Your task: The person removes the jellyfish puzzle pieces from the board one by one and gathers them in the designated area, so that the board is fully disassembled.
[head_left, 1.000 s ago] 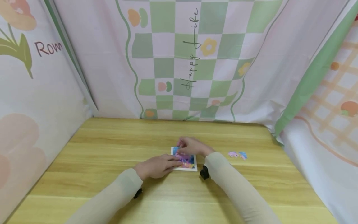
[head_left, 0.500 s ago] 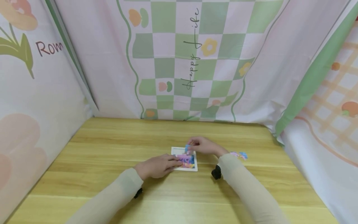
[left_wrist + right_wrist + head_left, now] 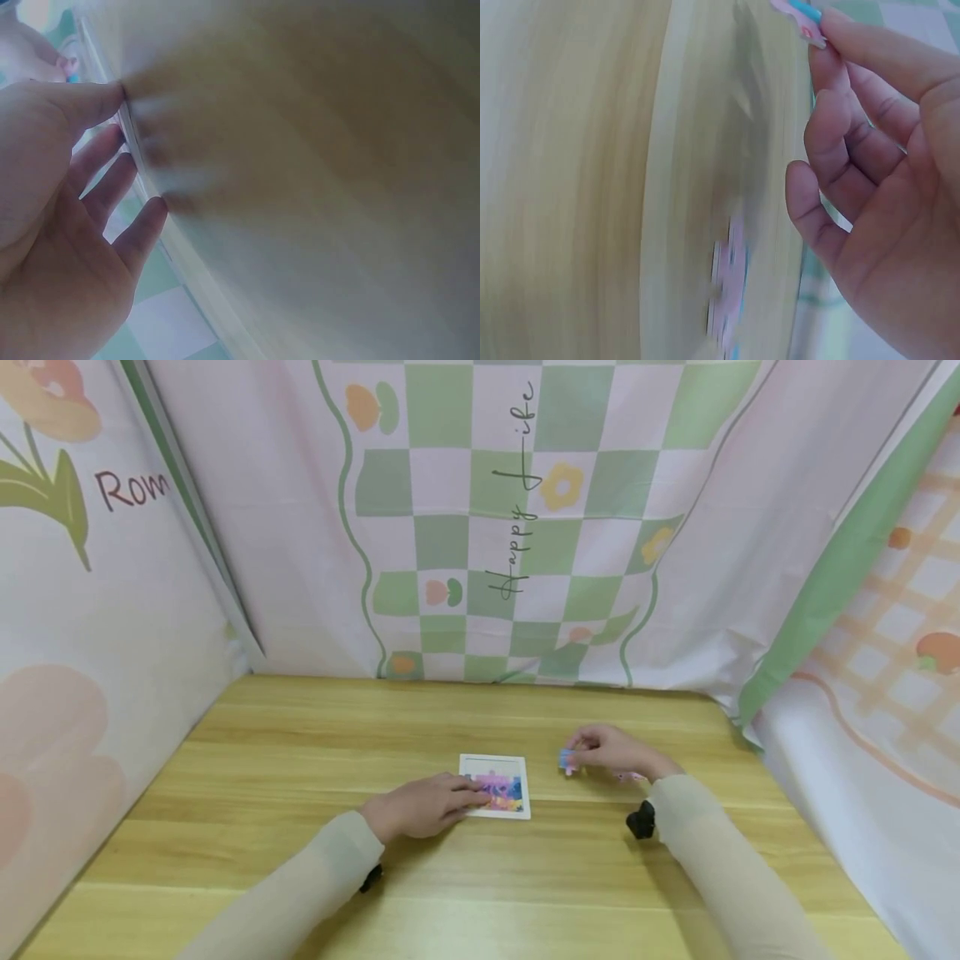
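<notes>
The right hand (image 3: 611, 752) has just drawn away from the tray (image 3: 526, 789) toward its three o'clock, taking a blue-and-pink piece (image 3: 566, 760) with it; the blue seen at the tray's far end a second ago is gone, and pale base shows along its twelve o'clock side. That suggests the picture (image 3: 512, 792) is being taken apart from the far edge, with its nearer part left in place. The right thumb and index finger pinch the piece just above the table (image 3: 450, 902), the other fingers loosely bent. The left hand (image 3: 420, 806), unmoved at the tray's eight o'clock, grips nothing; its nearly straight fingers rest across the near-left part and cover some of the picture. At three o'clock from the tray, loose pieces (image 3: 628, 775) lie partly hidden behind the right hand; the right wrist view blurs them, so their number cannot be told. A curtain (image 3: 300, 568) hangs at twelve o'clock, beyond the table.
</notes>
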`<state>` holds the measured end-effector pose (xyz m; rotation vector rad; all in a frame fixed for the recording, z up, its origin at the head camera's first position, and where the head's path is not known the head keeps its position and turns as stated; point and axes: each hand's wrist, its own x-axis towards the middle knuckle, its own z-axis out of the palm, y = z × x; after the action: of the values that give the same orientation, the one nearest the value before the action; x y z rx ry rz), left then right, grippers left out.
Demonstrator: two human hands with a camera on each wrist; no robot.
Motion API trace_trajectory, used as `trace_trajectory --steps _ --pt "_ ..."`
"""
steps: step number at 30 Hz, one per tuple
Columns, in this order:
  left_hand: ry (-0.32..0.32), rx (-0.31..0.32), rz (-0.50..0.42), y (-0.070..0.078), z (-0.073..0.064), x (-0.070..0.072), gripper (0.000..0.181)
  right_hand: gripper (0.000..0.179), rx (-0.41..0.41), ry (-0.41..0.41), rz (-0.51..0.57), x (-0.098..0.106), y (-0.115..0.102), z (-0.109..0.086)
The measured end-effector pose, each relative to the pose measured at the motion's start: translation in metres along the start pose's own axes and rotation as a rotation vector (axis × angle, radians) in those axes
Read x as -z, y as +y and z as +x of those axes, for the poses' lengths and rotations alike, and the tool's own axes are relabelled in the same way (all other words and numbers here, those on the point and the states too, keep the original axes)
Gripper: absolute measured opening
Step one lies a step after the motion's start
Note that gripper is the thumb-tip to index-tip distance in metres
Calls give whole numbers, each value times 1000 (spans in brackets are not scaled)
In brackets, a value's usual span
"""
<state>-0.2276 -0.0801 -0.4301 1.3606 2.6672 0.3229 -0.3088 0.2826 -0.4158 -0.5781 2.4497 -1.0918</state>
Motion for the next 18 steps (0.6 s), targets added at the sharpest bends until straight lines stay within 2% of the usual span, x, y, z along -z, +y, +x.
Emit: trace_trajectory --steps 6,10,18 --pt "-2 16 6 -1 0 -1 41 29 -53 -36 51 17 12 -18" --pt "-2 23 4 -1 0 -3 41 27 -46 -35 17 23 21 -24" --pt "17 -2 6 -3 0 -5 41 26 -110 -31 -31 24 27 -28"
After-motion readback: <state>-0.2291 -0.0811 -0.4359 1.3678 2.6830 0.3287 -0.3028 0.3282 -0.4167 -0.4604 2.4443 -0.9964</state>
